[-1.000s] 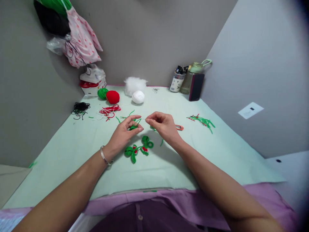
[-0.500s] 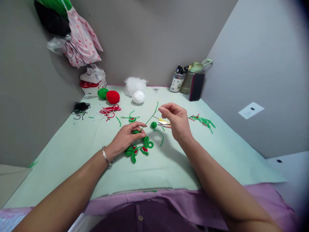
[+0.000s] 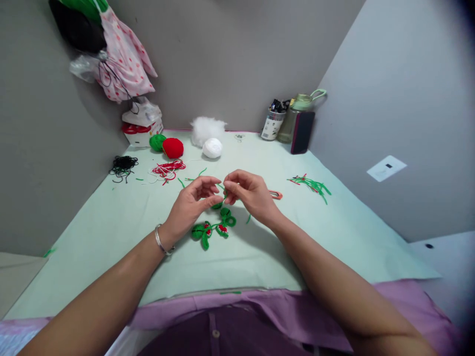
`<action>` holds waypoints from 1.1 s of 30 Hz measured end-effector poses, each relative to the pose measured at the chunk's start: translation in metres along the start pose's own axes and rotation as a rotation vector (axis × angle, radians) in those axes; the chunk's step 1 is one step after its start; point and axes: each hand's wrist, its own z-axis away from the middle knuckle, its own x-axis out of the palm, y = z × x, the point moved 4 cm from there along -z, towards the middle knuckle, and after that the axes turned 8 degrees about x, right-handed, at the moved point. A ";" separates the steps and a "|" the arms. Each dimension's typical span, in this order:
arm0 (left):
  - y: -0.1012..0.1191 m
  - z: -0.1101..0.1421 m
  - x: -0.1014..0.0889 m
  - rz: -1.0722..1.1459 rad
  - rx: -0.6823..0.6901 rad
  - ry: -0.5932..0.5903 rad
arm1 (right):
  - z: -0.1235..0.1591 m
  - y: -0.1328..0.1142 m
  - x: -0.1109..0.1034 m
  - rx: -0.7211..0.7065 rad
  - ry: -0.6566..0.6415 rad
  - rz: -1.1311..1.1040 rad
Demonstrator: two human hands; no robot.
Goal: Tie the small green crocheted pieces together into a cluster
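Broad pale-green counter (image 3: 356,237) spreads wide to either side, front edge well apart from the hands; right hand (image 3: 252,194) has its grip pinched on thin green yarn (image 3: 224,192); left hand (image 3: 190,200) curls in, hold unclear; small green crocheted piece (image 3: 216,205) just below its thumb.

Compared with half a second earlier, my right hand (image 3: 250,194) has moved down and leftward, bringing its fingertips just beside those of my left hand (image 3: 191,200), itself slightly raised. The green yarn (image 3: 224,192), then drawn taut across the gap between them, is now gathered there. My right hand now hides a green ball and the blades of the scissors (image 3: 275,195), whose orange handle has come into view.
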 end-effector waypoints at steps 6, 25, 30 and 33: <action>0.001 -0.001 0.000 -0.043 -0.016 0.022 | 0.000 0.000 0.001 -0.014 0.000 -0.019; -0.002 0.003 -0.003 -0.218 -0.175 -0.570 | -0.003 -0.016 -0.039 -0.010 0.155 -0.241; -0.001 -0.001 -0.005 -0.009 -0.204 -0.438 | -0.004 -0.010 -0.033 0.033 0.128 -0.242; -0.002 -0.001 -0.004 0.044 -0.221 -0.345 | -0.005 -0.009 -0.030 0.043 0.113 -0.226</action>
